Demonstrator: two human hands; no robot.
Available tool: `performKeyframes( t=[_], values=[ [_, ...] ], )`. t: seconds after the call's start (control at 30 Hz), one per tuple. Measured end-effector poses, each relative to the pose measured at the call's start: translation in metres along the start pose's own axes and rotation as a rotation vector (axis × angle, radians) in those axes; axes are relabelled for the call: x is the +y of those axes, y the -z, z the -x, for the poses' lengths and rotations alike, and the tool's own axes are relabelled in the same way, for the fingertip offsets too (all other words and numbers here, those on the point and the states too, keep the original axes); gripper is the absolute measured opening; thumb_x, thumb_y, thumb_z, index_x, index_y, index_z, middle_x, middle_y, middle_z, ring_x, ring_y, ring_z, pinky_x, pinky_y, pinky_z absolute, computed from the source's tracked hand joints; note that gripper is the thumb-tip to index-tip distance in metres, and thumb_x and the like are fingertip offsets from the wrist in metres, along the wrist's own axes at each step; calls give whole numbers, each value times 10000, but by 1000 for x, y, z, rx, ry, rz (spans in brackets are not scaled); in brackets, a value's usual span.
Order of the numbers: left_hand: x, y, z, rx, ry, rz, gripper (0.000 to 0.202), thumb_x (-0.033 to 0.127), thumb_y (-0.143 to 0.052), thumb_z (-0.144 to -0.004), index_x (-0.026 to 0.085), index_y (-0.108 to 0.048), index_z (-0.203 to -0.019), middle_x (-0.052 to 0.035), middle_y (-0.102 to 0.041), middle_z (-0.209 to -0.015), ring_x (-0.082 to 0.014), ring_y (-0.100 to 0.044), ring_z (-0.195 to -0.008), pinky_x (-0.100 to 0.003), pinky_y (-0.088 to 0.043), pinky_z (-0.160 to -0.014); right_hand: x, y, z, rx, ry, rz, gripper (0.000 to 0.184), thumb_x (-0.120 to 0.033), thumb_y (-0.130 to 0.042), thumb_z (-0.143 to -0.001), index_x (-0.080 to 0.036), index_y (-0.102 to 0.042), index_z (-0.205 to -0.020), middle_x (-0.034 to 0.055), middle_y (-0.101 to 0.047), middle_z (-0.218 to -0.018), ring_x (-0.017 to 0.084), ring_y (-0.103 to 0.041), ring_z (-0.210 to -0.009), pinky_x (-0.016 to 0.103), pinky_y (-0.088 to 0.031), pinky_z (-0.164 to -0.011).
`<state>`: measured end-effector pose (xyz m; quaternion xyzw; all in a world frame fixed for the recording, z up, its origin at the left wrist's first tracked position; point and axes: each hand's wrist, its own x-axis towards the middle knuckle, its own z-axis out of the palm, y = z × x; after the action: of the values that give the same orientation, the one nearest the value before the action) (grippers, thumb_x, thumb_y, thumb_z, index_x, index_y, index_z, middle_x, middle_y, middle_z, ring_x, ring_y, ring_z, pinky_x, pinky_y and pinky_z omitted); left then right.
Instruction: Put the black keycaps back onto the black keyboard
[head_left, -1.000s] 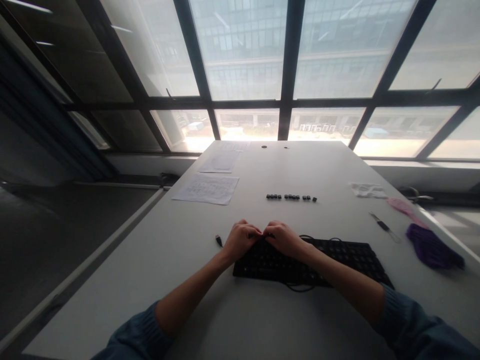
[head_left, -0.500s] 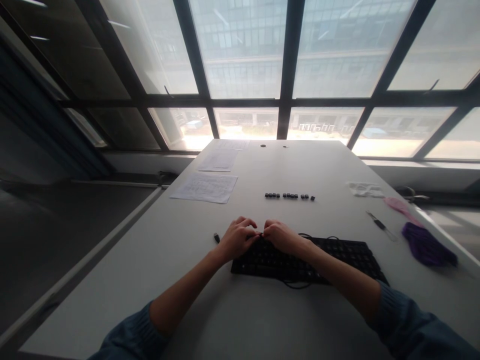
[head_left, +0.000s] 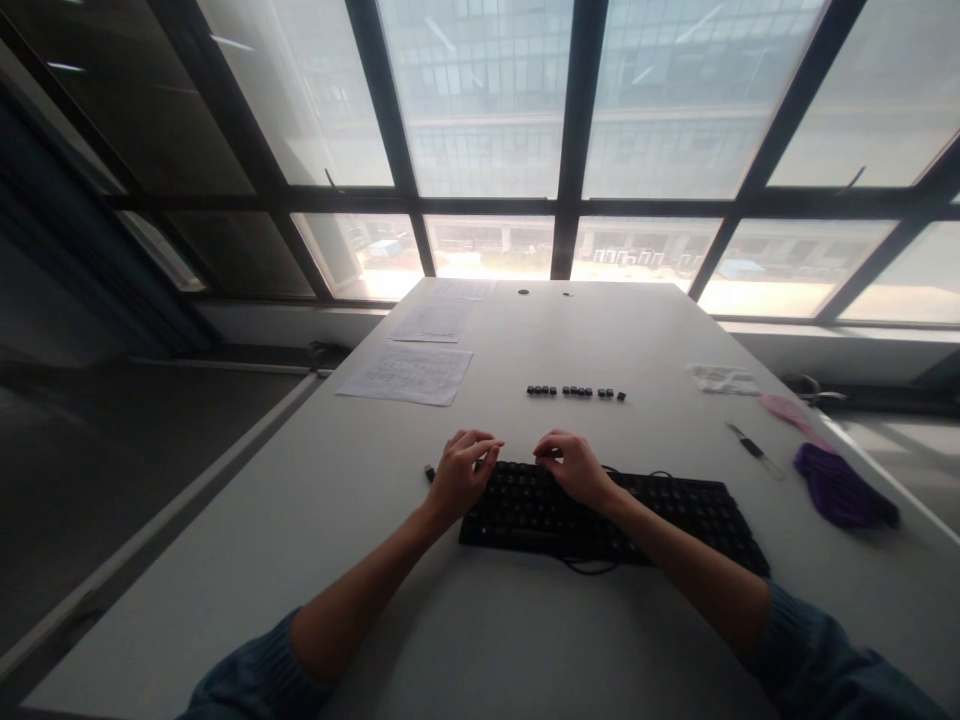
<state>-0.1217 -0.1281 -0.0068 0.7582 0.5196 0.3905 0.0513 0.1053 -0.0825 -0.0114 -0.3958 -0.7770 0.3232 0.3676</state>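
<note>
A black keyboard (head_left: 517, 510) lies on the white table in front of me, tilted slightly down to the right. Over its upper left corner is my left hand (head_left: 466, 468), its fingers loosely curved and the thumb close to the index finger, with nothing visible held. My right hand (head_left: 574, 468) is above the keyboard's top edge, thumb and fingers closed together; whatever may be between them is too small to make out. Beyond the hands stands a row of small black keycaps (head_left: 577, 391), set in groups. A black USB plug (head_left: 429, 473) sits by my left wrist.
Printed paper sheets (head_left: 405, 376) lie at the far left of the table. To the right are a thin tool with a dark handle (head_left: 750, 446), a purple cloth (head_left: 840, 488), a pink item (head_left: 795, 418) and a white cloth (head_left: 724, 379). Cable loops (head_left: 589, 568) show around the keyboard.
My hands have moved apart: the left slightly leftward, the right slightly rightward and up off the keys. More of the keyboard's upper left shows between them. The view has shifted a little.
</note>
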Motion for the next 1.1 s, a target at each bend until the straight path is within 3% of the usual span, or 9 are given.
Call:
performKeyframes(
  t=[0.3, 0.53, 0.87, 1.1],
  values=[
    [-7, -5, 3, -17, 19, 39, 236, 278, -516, -991, 224, -745, -976, -47, -707, -963, -210, -606, -954, -384, -471, -906, -3, -12, 8, -37, 41, 71, 159, -55, -689, -790, -197, -754, -764, 37, -734, -858, 180, -677, -805, 292, -497, -805],
    [-9, -8, 4, -52, 63, 54, 250, 286, -511, -990, 212, -743, -936, -51, -713, -947, -211, -609, -944, -383, -462, -901, -2, -12, 12, 39, -10, 63, 120, -103, -702, -815, -197, -762, -771, 40, -750, -836, 195, -696, -810, 298, -505, -813],
    [-7, -9, 5, -126, 46, 81, 284, 308, -509, -984, 202, -718, -823, -47, -714, -883, -193, -641, -855, -329, -483, -830, -1, -14, 13, -42, -17, 292, 88, -152, -690, -852, -203, -730, -792, 38, -727, -917, 190, -676, -876, 276, -466, -828],
    [-9, -12, 5, -101, 66, 100, 290, 323, -514, -980, 200, -724, -821, -40, -711, -883, -189, -642, -858, -313, -479, -828, -14, -5, 14, -128, 90, 438, 142, -206, -605, -918, -186, -708, -823, 65, -706, -937, 196, -631, -911, 292, -431, -833]
  ],
)
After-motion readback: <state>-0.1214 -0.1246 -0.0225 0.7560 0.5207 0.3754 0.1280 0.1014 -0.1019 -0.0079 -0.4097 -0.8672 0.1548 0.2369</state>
